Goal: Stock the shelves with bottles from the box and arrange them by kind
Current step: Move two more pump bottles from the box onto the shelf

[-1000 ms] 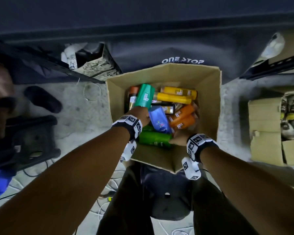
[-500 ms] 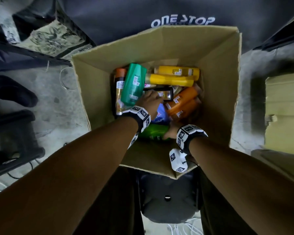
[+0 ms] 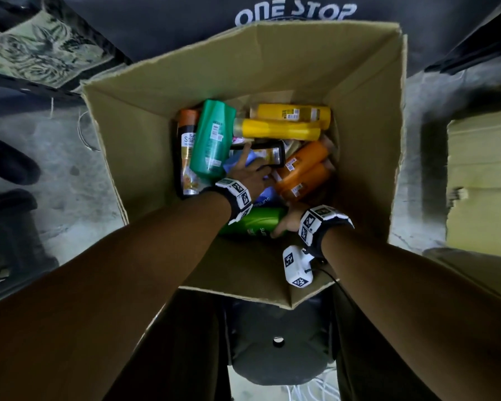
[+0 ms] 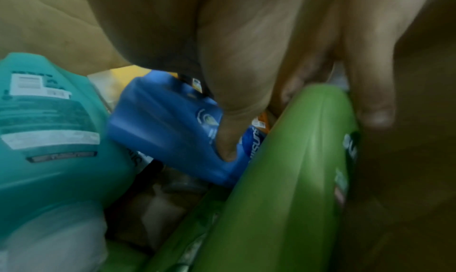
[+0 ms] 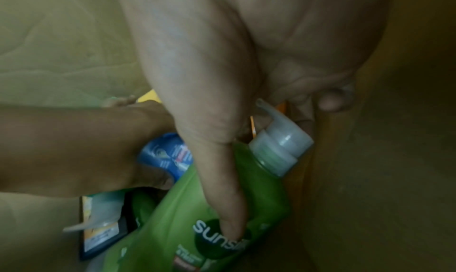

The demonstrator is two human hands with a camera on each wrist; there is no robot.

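An open cardboard box [image 3: 145, 117] holds several bottles lying down. My left hand [image 3: 249, 172] reaches in among them, its thumb [image 4: 227, 139] on a blue bottle [image 4: 167, 124] and its fingers round the far side. My right hand [image 3: 285, 224] grips a green pump bottle [image 3: 255, 224] near its neck, with the thumb [image 5: 222, 198] lying along the label. A teal bottle [image 3: 211, 140] lies left of my left hand. Two yellow bottles [image 3: 281, 128] lie at the back, two orange ones [image 3: 304, 166] on the right, and a black one [image 3: 268, 154] under my left fingers.
The box stands on a dark stool [image 3: 278, 342] between my legs. A second cardboard box [image 3: 480, 175] is on the floor to the right. A dark banner [image 3: 295, 14] hangs behind, and a black stool [image 3: 6, 227] stands at the left.
My head has come closer over the box. My left hand has pushed deeper, from above the blue bottle to around it. My right hand has stayed at the green bottle.
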